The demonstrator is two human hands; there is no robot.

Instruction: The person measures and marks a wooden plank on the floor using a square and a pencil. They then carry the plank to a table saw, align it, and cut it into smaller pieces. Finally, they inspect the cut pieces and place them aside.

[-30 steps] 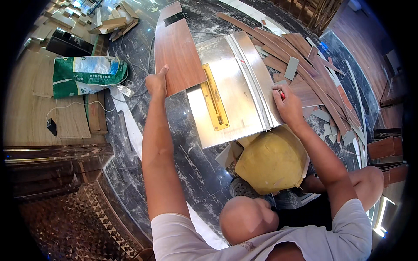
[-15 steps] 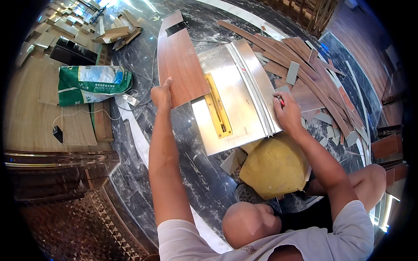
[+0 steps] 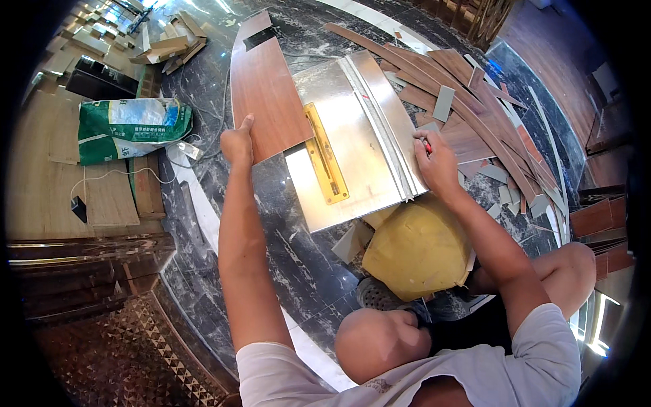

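My left hand [image 3: 237,141] grips the near left edge of a reddish wood-look plank [image 3: 268,91] with a rectangular cutout near its far end. The plank lies across the left edge of a metal saw table [image 3: 371,156], partly over its long yellow insert [image 3: 331,173]. My right hand [image 3: 437,163] is closed around a small red item [image 3: 426,146], too small to identify, at the table's right edge beside a grey rail [image 3: 384,136]. A yellow rounded body [image 3: 413,254] sits below the table's near side.
Offcuts and long strips [image 3: 495,132] pile to the right. At left are a green-and-white sack [image 3: 122,132], boards [image 3: 112,200], a black box [image 3: 102,85] and a white power strip [image 3: 190,149] with cables. Cardboard pieces [image 3: 169,49] lie at the back. My bent knee [image 3: 569,264] is at lower right.
The view has shifted slightly. The plank and my left hand have moved slightly nearer to me along the table. My right hand stays at the table's right edge.
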